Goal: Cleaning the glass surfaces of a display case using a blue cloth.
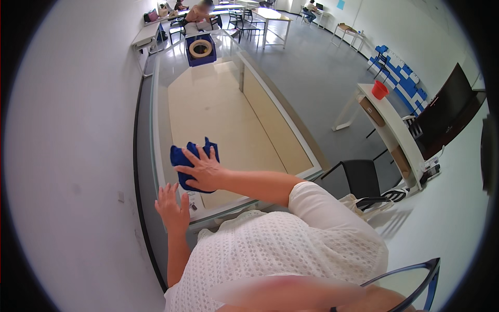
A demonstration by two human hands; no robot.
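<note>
A dark blue cloth (180,158) lies on the glass top of a display case (218,105) with a white frame. My right hand (204,171) presses flat on the cloth, fingers spread, its forearm reaching in from the right. Just below and left of the cloth, my left hand (172,208) is raised near the case's left corner with its fingers apart and nothing in it. Whether its fingertips touch the glass, I cannot tell. At the far end of the glass stands a blue plastic bin (201,63) with a roll of tape (200,48) in it.
A white wall (78,156) runs close along the left. On the right are a black chair (360,179) and a white table (405,152) with a red bucket (379,90). People sit at far tables, one (199,15) just beyond the case. A small label with writing shows near the case's near corner.
</note>
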